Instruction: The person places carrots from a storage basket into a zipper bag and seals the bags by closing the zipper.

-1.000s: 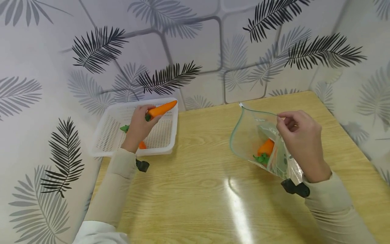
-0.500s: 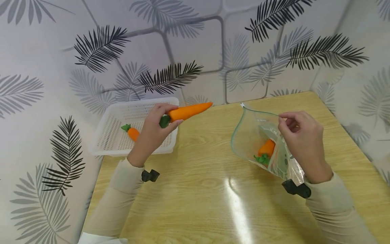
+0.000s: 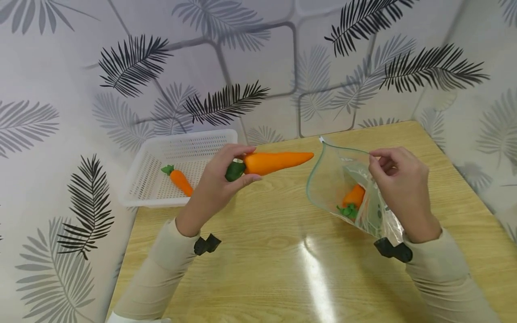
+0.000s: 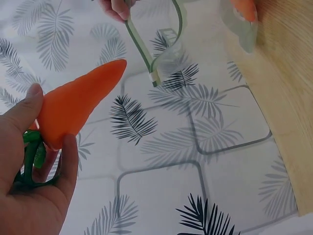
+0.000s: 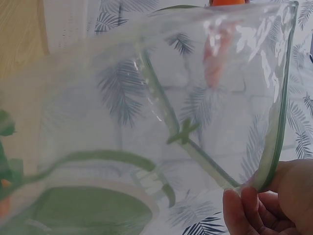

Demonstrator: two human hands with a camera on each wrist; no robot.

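- We saw the two hands well apart: the left hand gripped the first carrot by its thick end, thumb against fingers, while the right hand pinched the edge of the clear zip bag.
- We judged the work to be partway along: the second carrot was in the bag, the first was in hand but not yet in, and the third carrot was left in the white basket.
- We found the first carrot between the hands, above the table, green top by the left palm, tip toward the bag's open mouth, near but apart.
- We saw the second carrot below the right hand's grip, leafy end toward us.
- Beyond the left hand, we saw the third carrot, untouched.
- Farthest, we had the leaf-patterned wall.
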